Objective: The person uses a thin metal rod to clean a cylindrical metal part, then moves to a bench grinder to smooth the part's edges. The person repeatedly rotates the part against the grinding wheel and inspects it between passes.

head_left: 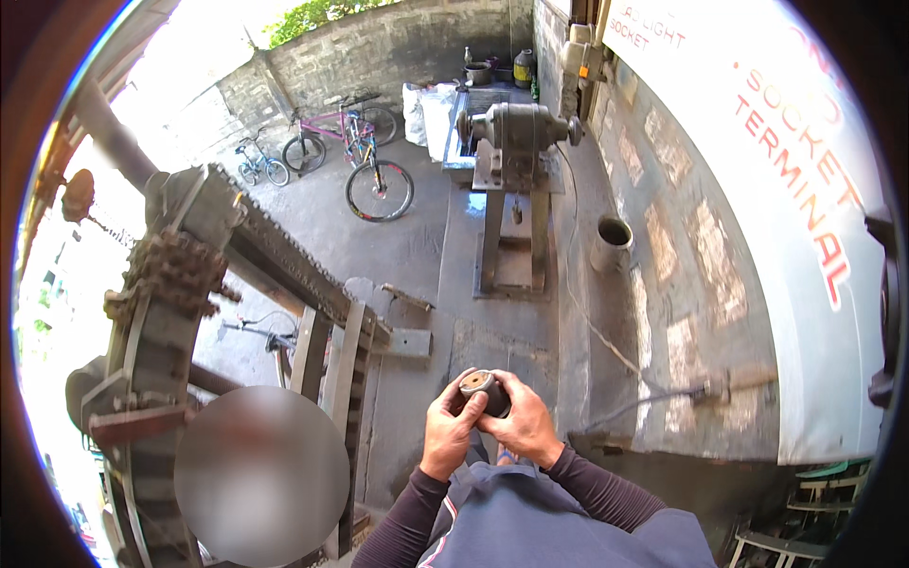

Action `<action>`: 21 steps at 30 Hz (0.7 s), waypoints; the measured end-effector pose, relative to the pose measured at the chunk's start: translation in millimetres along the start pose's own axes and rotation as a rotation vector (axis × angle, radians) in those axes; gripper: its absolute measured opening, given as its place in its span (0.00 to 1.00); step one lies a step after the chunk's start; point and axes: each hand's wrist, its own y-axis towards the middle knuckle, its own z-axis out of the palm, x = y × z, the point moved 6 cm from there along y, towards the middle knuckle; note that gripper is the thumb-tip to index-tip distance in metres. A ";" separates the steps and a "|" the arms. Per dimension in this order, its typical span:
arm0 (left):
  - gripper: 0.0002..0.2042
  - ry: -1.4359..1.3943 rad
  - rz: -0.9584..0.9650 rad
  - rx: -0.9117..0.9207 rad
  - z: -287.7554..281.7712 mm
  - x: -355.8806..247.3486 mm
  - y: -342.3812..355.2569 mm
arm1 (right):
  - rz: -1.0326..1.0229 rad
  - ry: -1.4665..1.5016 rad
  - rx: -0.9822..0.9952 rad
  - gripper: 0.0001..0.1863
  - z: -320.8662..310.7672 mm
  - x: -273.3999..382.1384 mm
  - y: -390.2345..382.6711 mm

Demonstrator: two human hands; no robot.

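In front of my body I hold a short, dark cylindrical metal part (479,382) with a pale rim and a brownish, holed end turned upward. My left hand (449,431) grips its left side, with the thumb across the front. The fingers of my right hand (523,423) wrap round its right side. Both hands hide most of the lower part, and its exact kind cannot be made out.
Ahead, a bench grinder (516,133) stands on a metal stand (492,237). Beside the right-hand wall is an open pipe-like container (612,244); a cable (592,327) runs along the floor. Chain-driven machinery (180,275) rises at left. Several bicycles (379,189) stand farther back.
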 end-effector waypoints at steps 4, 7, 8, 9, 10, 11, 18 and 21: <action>0.26 -0.113 -0.032 0.070 -29.6 -18.3 100.3 | 0.018 0.161 0.199 0.43 5.3 -13.3 99.2; 0.26 -0.201 -0.124 0.138 -47.9 -22.2 177.1 | 0.057 0.192 0.210 0.36 -15.6 -35.7 181.8; 0.26 -0.225 -0.152 0.172 -46.5 -25.3 205.7 | 0.064 0.060 0.082 0.35 -31.4 -48.6 209.8; 0.26 -0.246 -0.167 0.192 -47.7 -32.0 230.3 | 0.096 0.003 -0.024 0.34 -45.7 -57.3 235.4; 0.28 -0.236 -0.189 0.221 -51.4 -39.6 253.8 | 0.145 -0.002 -0.101 0.34 -56.0 -70.2 261.0; 0.29 -0.219 -0.195 0.254 -46.9 -50.5 279.7 | 0.202 -0.012 -0.174 0.34 -69.1 -86.9 286.1; 0.34 -0.216 -0.193 0.272 -32.6 -97.0 421.4 | 0.148 -0.286 -0.267 0.35 -112.9 -142.9 476.1; 0.34 -0.190 -0.166 0.250 -34.4 -100.4 471.2 | 0.147 -0.506 -0.242 0.40 -117.3 -170.4 554.4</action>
